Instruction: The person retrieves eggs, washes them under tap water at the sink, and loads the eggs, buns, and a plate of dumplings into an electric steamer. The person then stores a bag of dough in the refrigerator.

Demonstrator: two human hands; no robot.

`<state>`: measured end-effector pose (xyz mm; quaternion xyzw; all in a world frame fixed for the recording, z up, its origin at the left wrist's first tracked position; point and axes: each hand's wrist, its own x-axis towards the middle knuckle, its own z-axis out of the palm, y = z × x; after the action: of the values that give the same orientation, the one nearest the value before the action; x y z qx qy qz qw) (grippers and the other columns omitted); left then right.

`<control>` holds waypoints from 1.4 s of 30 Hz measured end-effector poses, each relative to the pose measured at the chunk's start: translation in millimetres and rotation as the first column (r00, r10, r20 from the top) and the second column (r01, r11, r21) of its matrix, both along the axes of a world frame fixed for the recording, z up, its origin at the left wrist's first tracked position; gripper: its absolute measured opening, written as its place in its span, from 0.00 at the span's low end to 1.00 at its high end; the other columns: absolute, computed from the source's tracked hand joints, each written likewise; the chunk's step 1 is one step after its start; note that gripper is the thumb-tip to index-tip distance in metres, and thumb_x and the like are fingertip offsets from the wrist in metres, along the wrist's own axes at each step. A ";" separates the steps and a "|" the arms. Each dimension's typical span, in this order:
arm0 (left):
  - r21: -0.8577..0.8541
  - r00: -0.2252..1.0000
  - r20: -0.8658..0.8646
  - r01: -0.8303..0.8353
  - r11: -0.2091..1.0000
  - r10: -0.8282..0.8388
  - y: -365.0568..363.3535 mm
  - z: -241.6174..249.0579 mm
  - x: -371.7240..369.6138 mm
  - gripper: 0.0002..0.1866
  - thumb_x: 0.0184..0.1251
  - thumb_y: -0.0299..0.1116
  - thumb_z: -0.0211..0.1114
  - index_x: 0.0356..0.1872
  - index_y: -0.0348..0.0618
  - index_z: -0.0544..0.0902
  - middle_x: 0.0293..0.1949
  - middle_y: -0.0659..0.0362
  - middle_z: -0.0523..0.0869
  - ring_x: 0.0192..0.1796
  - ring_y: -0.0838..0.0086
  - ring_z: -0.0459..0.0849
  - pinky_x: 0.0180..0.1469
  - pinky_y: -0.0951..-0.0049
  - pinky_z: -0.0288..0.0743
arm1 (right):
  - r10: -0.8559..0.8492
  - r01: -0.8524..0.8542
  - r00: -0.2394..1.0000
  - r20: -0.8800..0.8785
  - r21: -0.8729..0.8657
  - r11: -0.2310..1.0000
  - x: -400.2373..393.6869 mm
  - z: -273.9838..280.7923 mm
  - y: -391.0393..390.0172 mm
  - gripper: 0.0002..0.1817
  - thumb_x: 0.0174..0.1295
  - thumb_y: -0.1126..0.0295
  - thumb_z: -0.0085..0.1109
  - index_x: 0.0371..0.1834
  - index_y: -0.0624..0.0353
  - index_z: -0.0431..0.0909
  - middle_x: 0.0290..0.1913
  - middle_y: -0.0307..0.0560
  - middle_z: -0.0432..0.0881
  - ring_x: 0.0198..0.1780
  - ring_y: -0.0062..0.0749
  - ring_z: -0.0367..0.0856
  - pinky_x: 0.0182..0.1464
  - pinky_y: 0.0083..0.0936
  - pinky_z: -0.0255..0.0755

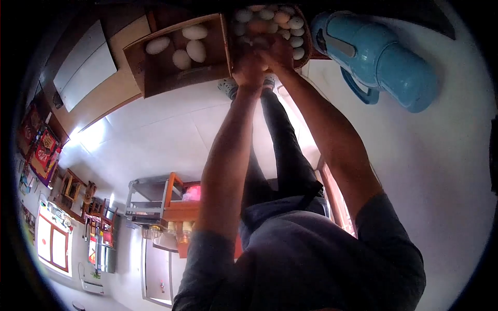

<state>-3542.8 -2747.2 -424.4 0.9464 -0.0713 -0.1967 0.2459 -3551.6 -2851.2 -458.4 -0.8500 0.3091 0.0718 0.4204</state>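
My left hand [249, 69] and my right hand [279, 53] are close together over the near part of a container [307, 36] full of pale and brownish eggs [295, 23]. The fingers of both look curled inward, but shadow blurs them. A small pale patch shows between the hands; whether it is a held egg is unclear. Directly left of this container stands an open cardboard box [176, 76] with several white eggs [196, 51] lying apart from one another.
A blue thermos jug [381, 58] lies at the upper right. Flat panels [85, 65] are at the upper left. Below are my legs and shoes [227, 88] on the pale floor. A grey rack [148, 199] with an orange-red piece of furniture stands lower left.
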 end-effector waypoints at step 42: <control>-0.268 0.301 -0.952 -0.908 -0.322 -0.058 62.4 10.9 -99.4 0.16 0.74 0.40 0.56 0.51 0.38 0.76 0.44 0.55 0.83 0.43 0.70 0.82 0.44 0.72 0.78 | 0.155 -0.157 0.986 0.067 0.036 0.987 -70.4 90.4 25.8 0.13 0.60 0.68 0.62 0.47 0.59 0.77 0.38 0.50 0.82 0.34 0.40 0.83 0.36 0.32 0.78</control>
<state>-3642.1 -2684.8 -413.5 0.2295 0.3675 -0.2708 0.8597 -3622.0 -2825.5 -368.0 -0.8647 0.2264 0.0833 0.4405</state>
